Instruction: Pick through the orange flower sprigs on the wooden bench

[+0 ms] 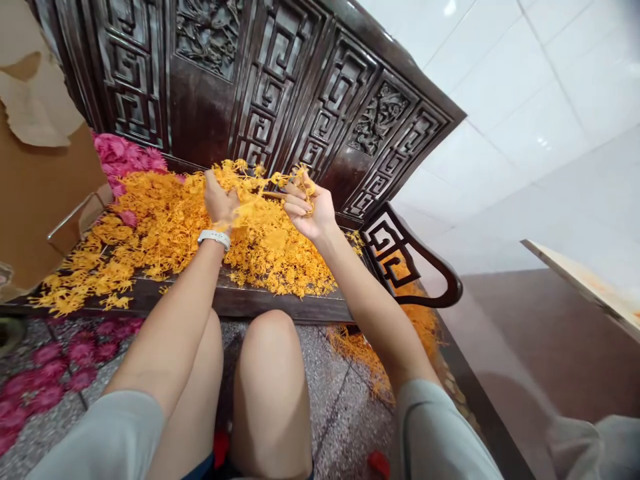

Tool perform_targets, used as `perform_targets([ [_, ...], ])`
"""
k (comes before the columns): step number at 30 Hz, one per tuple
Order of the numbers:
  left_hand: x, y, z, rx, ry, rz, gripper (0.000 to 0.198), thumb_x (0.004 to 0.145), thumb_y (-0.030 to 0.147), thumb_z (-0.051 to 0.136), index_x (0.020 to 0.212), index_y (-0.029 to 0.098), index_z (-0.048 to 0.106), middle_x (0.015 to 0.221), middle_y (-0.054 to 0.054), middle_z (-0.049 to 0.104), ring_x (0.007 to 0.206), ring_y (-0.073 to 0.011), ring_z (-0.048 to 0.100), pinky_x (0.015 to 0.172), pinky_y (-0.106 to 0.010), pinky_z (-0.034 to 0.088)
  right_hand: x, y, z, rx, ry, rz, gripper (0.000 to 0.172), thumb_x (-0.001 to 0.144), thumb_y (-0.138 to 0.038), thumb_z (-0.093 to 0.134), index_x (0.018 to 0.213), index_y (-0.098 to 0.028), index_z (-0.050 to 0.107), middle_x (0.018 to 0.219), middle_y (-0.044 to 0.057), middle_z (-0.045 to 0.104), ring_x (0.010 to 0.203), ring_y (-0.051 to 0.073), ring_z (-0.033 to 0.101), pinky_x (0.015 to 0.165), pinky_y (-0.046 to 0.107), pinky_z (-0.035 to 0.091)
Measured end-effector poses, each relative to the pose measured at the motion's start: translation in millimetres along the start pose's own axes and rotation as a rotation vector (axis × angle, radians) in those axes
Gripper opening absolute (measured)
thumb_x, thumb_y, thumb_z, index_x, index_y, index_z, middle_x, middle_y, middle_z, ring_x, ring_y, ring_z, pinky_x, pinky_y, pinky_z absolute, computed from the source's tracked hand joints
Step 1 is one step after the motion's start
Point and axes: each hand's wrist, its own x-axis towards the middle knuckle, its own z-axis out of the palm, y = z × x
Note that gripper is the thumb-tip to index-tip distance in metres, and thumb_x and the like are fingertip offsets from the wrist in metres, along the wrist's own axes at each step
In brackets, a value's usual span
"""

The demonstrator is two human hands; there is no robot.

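Note:
A large heap of yellow-orange artificial flower pieces [165,197] with thin, spidery petals covers the seat of a dark carved wooden bench [287,303]. Just above the heap, my left hand [220,203], with a pale band at its wrist, is closed on a bunch of these pieces. My right hand [313,207] faces it from the right, fingers curled around more of the same yellow pieces. Some linked yellow pieces [270,180] stretch between both hands. Which pieces each fingertip pinches is partly hidden.
Pink flower pieces [127,157] lie behind the heap, with more pink flowers [75,360] on the speckled floor. A torn cardboard box [45,193] stands at the left. The bench's armrest [415,267] rises at the right, near an orange pile [363,357] on the floor.

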Motion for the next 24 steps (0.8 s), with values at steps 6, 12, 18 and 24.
perform_targets([
  [6,15,-3,-40.6,0.072,0.059,-0.118,0.064,0.102,0.070,0.042,0.142,0.022,0.054,0.142,-0.016,0.062,0.145,-0.0415,0.055,0.120,-0.078,0.036,-2,6,-30,-0.435,0.009,-0.022,0.032,0.110,-0.037,0.047,0.083,-0.026,0.032,0.065,-0.010,0.022,0.051,0.010,0.008,0.047,0.023,0.017],
  [12,-31,41,-8.2,0.463,-0.300,0.016,0.049,0.110,0.020,0.026,0.140,0.008,0.063,0.148,-0.022,0.061,0.142,-0.0345,0.048,0.119,-0.063,0.038,-17,37,-43,-1.490,0.001,-0.264,0.033,0.097,-0.034,0.059,0.128,-0.023,0.058,0.074,0.001,0.058,0.065,0.021,0.046,0.069,0.034,0.043],
  [18,-68,29,43.2,0.359,-0.596,0.266,0.050,0.106,0.032,0.034,0.139,0.017,0.069,0.156,-0.022,0.056,0.157,-0.0381,0.035,0.128,-0.064,0.023,-57,71,-35,-1.969,-0.632,-0.215,0.074,0.093,-0.016,0.048,0.166,-0.026,0.049,0.110,0.012,0.077,0.078,0.024,0.062,0.076,0.035,0.046],
  [24,-72,37,43.3,0.246,-0.612,0.235,0.059,0.101,0.060,0.044,0.138,0.023,0.072,0.148,-0.021,0.061,0.155,-0.0444,0.033,0.129,-0.072,0.016,-70,68,-48,-1.706,-0.557,-0.196,0.079,0.098,-0.020,0.051,0.175,-0.018,0.033,0.081,0.003,0.068,0.069,0.020,0.057,0.074,0.033,0.048],
])
